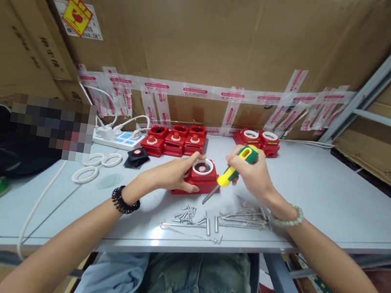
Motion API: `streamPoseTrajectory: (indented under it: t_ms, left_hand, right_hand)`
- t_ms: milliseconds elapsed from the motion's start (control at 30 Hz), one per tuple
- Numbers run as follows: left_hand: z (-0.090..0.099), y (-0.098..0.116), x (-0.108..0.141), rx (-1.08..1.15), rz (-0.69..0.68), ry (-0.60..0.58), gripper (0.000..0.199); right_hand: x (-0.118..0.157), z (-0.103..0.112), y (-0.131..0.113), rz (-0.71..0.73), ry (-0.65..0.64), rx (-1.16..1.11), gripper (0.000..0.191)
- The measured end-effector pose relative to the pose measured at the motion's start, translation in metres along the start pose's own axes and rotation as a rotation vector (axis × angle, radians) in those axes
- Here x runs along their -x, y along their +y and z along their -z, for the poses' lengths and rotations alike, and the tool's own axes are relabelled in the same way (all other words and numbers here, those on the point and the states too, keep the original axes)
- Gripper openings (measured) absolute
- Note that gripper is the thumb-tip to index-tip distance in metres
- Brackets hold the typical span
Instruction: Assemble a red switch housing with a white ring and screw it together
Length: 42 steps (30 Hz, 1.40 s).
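Note:
My left hand (180,171) is closed round the left end of a red box (208,184) with a white ring (203,167) on its top. The box rests on the table. In my right hand (251,168) is a screwdriver (236,167) with a green and yellow handle. Its shaft slants down to the left, and the tip hangs near the front right of the box, seemingly apart from it. Small screws (187,213) lie in a loose pile in front of the box. Beside them are metal rods (243,219) and short metal pins (208,226).
Several red boxes (174,142) stand behind on the left, and two with white rings (260,140) at the back. White rings (85,174), clear discs (110,181) and black pieces (138,157) lie left. A power strip (118,140) and white cable (40,201) are there too. Cardboard (213,35) walls the back.

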<state>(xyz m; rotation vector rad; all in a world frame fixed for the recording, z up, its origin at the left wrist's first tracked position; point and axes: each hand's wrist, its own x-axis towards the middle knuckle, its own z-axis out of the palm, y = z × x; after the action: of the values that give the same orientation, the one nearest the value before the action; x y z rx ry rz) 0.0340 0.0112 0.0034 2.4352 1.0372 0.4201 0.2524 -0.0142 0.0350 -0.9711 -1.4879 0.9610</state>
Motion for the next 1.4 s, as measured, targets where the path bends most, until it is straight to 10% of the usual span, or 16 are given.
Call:
streamPoseTrajectory:
  t_ms: [467, 1400]
  left_hand:
    - [0.002, 0.003, 0.0, -0.027, 0.058, -0.02, 0.073]
    - [0.003, 0.007, 0.0, -0.045, 0.088, -0.035, 0.075]
  right_hand:
    - [-0.054, 0.037, 0.026, 0.085, 0.514, -0.128, 0.022]
    - [-0.055, 0.015, 0.028, 0.171, 0.389, 0.08, 0.017]
